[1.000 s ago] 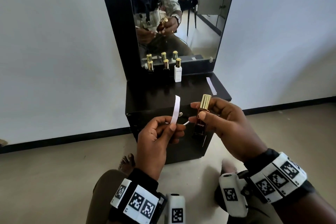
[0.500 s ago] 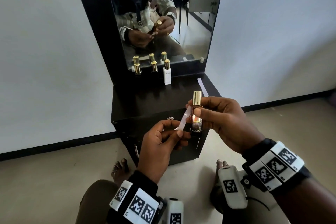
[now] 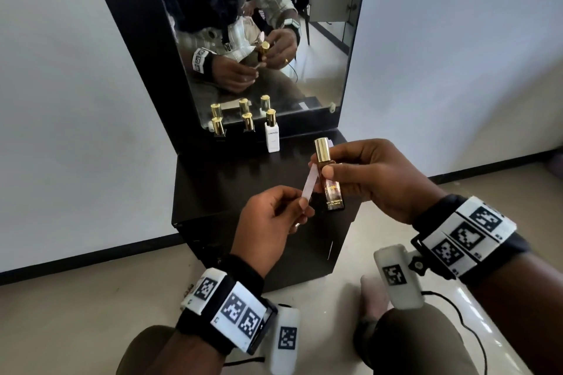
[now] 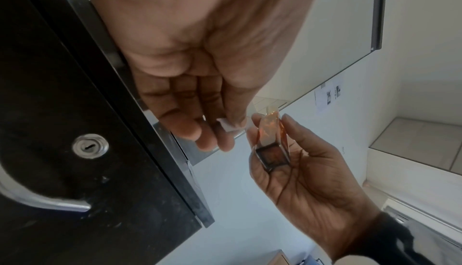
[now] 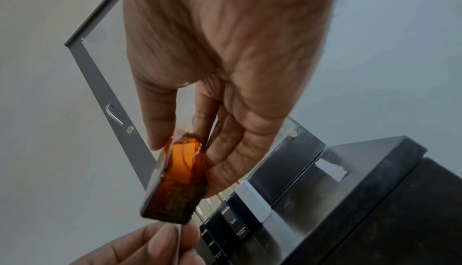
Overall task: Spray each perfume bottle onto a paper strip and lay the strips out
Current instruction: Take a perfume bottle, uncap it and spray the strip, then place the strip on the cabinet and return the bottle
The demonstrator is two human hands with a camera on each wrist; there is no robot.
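**Amber bottle up against the strip, cap looks like it's on**

White walls and a pale floor around a small black cabinet (image 3: 213, 192) with a mirror (image 3: 274, 39) behind it; that cabinet top is the worktop, and at its 12 o'clock edge stand a white bottle (image 3: 272, 137) and two gold-capped dark ones (image 3: 218, 128); one spare paper strip (image 5: 331, 169) already lies on the worktop toward 1 o'clock.

What could go wrong, as I see it: the gold cap (image 3: 322, 149) seems to be on the amber bottle (image 3: 332, 189), so pressing now would spray nothing; I can't see a nozzle at all. The paper strip (image 3: 309, 184) sits right against the glass at the bottle's 9 o'clock, so once it does spray, mist could hit fingers rather than paper; the strip is floppy and held only at its low end, so it could bend away. Bottle is over the front of the worktop, not resting on anything; a slip drops it on the cabinet or floor.

Grips: right hand (image 3: 374, 179) has thumb and fingers curled snug round the bottle's upper body, base hanging free; left hand (image 3: 271, 216) pinches the strip's bottom end between thumb and fingertip, other fingers loosely curled.
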